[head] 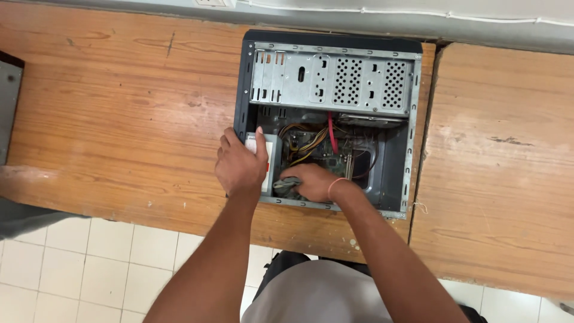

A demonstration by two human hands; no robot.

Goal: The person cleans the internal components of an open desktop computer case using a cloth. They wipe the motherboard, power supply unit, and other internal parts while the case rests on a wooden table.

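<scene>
At the far left edge sits part of a grey metal thing (8,101), on the edge of a big brown wooden table (119,119). Below the table there are pale floor tiles (72,263).

Near the middle, an open computer case (412,131) lies flat on the table. Its side is off, so the inside shows. The left hand (240,164) rests on the left wall of the case. Its fingers curl over a grey box (267,164) in the lower left corner of the case. That box has a white label with a bit of red on it, half hidden by the thumb.

Just to the right, the right hand (314,182) is down inside the case. It is closed around a grey cloth (287,186), pressing it against the bottom near the front wall. A pink band (335,186) is on that wrist.

Behind the hands are yellow and red wires (317,140). Above them is a silver metal plate (335,81) with many small holes. To the right is a second wooden table (496,155).
</scene>
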